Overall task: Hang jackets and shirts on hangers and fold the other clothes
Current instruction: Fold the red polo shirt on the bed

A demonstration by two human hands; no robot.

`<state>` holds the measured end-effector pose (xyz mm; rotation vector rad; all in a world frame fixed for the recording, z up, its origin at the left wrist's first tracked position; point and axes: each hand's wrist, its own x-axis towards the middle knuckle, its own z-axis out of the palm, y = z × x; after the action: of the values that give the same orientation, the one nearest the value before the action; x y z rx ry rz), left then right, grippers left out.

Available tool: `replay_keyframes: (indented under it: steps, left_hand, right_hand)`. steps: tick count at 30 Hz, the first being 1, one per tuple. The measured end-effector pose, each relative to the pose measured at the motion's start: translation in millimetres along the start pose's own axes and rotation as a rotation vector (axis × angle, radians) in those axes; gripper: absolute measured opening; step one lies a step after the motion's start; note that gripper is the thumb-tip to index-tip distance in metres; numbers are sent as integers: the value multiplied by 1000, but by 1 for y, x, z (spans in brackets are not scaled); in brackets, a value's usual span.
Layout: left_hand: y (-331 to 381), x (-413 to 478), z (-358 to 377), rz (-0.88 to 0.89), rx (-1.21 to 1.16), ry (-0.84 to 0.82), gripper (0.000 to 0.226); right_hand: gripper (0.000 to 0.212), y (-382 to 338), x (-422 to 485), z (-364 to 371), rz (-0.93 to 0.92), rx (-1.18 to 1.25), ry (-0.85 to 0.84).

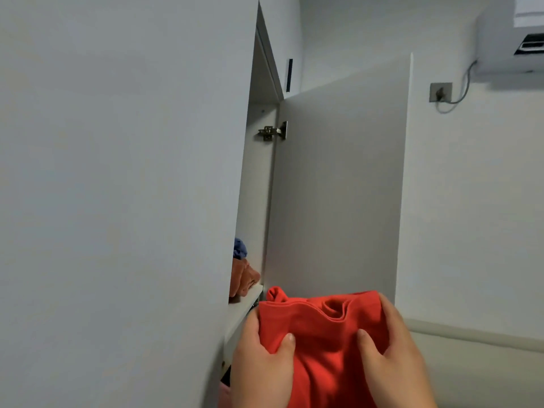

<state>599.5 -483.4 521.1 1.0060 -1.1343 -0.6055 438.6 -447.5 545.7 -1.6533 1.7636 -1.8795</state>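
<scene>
You hold a folded red garment [321, 334] up in front of the open wardrobe door [338, 187]. Your left hand [262, 357] grips its left edge, thumb pressed on the front; your right hand [391, 348] grips the right edge the same way. Just left of it, at the shelf's [244, 304] front edge, sit a folded orange cloth [243, 278] and a blue one [240, 248] above.

I take this for a home bedroom: a white wardrobe [117, 172] stands open, folded clothes [243, 278] on its shelf, an air conditioner [512, 36] high to its right.
</scene>
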Motion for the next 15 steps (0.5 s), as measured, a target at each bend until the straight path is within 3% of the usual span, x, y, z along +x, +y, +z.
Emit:
replay_keyframes:
  steps: [5,10,15]
  left_hand:
    - [2,28,18,-13,17,98,60]
    - [-4,74,50,18,72,182,69]
    - [-16,134,74,59,80,339,51]
  right_hand:
    - [68,-1,39,29,-23,-24,-48]
    - [48,13,98,71,-49,119,-16]
    - [36,32,172,121,-93,222,33]
